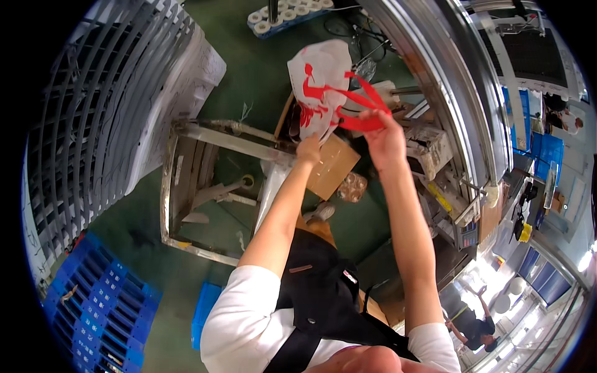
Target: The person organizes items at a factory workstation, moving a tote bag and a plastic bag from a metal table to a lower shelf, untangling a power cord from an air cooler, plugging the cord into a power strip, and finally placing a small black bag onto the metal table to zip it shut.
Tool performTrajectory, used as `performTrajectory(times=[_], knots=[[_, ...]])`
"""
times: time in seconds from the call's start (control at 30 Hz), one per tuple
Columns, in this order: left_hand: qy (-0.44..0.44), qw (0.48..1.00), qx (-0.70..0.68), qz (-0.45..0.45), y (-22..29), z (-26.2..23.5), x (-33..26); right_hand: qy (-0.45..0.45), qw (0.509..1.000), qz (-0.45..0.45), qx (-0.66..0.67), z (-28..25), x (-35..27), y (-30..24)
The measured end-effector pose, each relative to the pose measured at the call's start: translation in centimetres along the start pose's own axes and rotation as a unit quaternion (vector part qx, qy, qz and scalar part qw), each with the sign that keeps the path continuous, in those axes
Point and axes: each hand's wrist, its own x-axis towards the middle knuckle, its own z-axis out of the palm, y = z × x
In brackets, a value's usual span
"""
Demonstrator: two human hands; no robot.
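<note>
The white bag [321, 84], limp and slightly creased, bears a red bird-like print and red straps [356, 123]; it is just beyond the cardboard box [337, 166]. Right of the box, the right hand's [387, 143] fingers clamp the straps; at its left edge, the left hand's [309, 150] fingers pinch the bag's near edge.

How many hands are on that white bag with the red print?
2: the left hand at the lower edge of the white bag, and the right hand on its red straps. No other hand shows there; the bag's underside is hidden.
</note>
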Motion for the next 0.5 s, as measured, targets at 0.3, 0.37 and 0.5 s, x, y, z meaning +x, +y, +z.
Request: performTrajectory(times=[0.3,0.37,0.5], knots=[[0.039,0.99,0.129,0.041,-0.9,-1.3,-1.1,0.011,0.96,-0.016,-0.279,-4.5,-2.3,3.0],[0.101,0.97,0.199,0.095,-3.0,-0.5,0.4,-0.007,0.941,-0.151,-0.304,-7.6,-4.0,4.0],[0.188,0.971,0.067,0.132,-3.2,-1.6,1.1,-0.081,0.837,-0.154,-0.519,-19.8,-10.9,4.1]])
